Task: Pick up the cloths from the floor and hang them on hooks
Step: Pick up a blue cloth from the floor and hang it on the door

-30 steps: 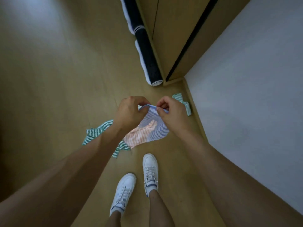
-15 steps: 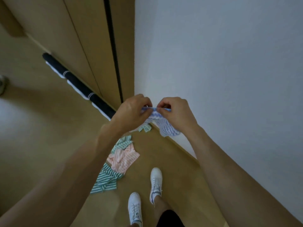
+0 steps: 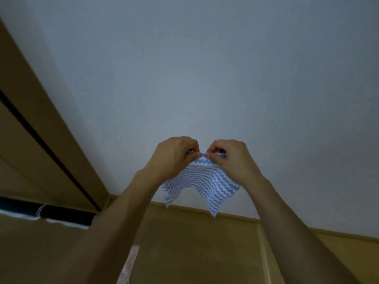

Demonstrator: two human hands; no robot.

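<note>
While both pinch the blue cloth (image 3: pixel 202 182), left hand (image 3: pixel 174 154), right hand (image 3: pixel 229 158), bare wall (image 3: pixel 205 78) behind, rolled mat (image 3: pixel 51 214) below

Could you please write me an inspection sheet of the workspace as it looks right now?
Surface: wooden floor along the bottom, meeting a plain grey wall.
Job's things: blue-and-white striped cloth held up in front of the wall, two corners hanging down; no hook in view.
Clutter: pink striped cloth partly visible on the floor; black roll with white bands lying at the foot of the wooden panel.
Grippers: left hand and right hand both pinch the cloth's top edge.
Cables: nothing seen.
Surroundings: wooden panel with a dark gap on the left.
</note>
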